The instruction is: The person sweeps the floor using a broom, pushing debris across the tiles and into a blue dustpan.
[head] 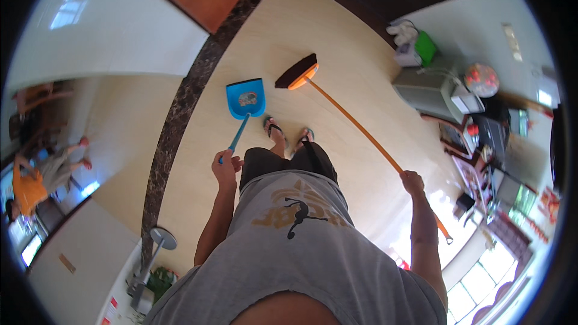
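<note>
My left hand (225, 167) grips the handle of a blue plastic dustpan (235, 97). The pan has a dark front lip that faces away from me, and a printed patch marks its inside. In my right hand (412, 182) is the orange pole of a broom (303, 75) with dark bristles. The pole slants up and left from my fist, and its free end sticks out past my forearm. The broom head lies ahead of my feet, to the right of the dustpan and apart from it. I cannot see any dirt in the pan.
Pale tiled floor (316, 22) is crossed on the left by a dark marble strip (165, 144). A grey cabinet (422, 88) and other furniture line the right. Beyond a doorway on the left, a person in orange (29, 187) appears. A round-topped stand (163, 238) is at lower left.
</note>
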Action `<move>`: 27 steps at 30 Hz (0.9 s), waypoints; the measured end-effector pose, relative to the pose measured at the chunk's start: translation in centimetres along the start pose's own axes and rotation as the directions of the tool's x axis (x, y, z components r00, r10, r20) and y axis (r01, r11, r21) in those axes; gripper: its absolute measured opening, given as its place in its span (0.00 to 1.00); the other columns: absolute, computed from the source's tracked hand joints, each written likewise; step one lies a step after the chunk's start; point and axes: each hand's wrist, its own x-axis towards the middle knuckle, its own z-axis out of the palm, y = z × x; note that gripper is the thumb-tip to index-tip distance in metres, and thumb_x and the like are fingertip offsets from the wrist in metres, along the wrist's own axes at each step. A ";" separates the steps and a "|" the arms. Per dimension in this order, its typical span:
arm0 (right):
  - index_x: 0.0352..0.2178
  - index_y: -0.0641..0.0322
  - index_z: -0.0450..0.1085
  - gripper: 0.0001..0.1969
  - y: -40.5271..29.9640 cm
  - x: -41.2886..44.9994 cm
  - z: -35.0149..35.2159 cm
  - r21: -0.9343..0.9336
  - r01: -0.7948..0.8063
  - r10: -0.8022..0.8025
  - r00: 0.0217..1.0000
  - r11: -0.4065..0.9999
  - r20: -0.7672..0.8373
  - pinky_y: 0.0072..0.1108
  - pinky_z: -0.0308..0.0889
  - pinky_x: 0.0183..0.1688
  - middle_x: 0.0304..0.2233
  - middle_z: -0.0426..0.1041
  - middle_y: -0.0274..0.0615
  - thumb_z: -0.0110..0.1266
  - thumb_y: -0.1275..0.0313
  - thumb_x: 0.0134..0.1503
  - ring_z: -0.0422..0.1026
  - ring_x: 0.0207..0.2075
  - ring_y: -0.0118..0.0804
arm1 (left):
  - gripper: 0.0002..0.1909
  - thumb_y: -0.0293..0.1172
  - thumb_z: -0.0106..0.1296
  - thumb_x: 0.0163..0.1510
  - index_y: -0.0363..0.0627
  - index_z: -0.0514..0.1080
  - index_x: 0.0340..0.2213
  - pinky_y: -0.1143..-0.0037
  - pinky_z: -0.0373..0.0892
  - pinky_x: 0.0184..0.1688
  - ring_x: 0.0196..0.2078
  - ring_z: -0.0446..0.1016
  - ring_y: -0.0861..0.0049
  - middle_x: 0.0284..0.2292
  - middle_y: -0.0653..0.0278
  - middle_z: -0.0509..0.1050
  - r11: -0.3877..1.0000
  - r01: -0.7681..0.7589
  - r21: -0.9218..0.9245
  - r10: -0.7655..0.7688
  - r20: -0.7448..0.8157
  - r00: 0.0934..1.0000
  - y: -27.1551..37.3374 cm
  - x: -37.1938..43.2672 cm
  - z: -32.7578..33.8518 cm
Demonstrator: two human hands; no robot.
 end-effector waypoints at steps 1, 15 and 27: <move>0.39 0.50 0.75 0.21 2.7 -1.0 0.3 -0.039 -0.040 0.041 0.999 0.998 0.013 0.39 0.69 0.45 0.36 0.77 0.47 0.43 0.51 0.57 0.74 0.41 0.53 | 0.10 0.35 0.52 0.55 0.42 0.70 0.33 0.80 0.66 0.16 0.19 0.76 0.75 0.21 0.60 0.75 1.000 0.016 0.002 -0.016 0.001 1.000 0.3 0.3 0.6; 0.32 0.51 0.77 0.16 8.3 -6.5 -2.8 0.247 -0.083 0.137 0.968 0.965 -0.209 0.37 0.70 0.41 0.32 0.77 0.47 0.50 0.54 0.57 0.76 0.37 0.50 | 0.09 0.38 0.52 0.55 0.48 0.70 0.36 0.78 0.70 0.24 0.24 0.77 0.75 0.24 0.62 0.77 0.992 0.014 0.125 -0.024 0.079 0.997 2.1 1.4 8.1; 0.39 0.60 0.72 0.15 -26.8 20.9 -12.3 0.154 0.384 -0.363 0.920 0.910 -0.146 0.40 0.71 0.42 0.39 0.76 0.47 0.43 0.63 0.59 0.75 0.43 0.50 | 0.09 0.37 0.51 0.56 0.46 0.70 0.34 0.80 0.69 0.19 0.19 0.76 0.76 0.22 0.60 0.77 0.998 -0.028 0.053 0.028 -0.002 1.000 3.6 -1.7 13.3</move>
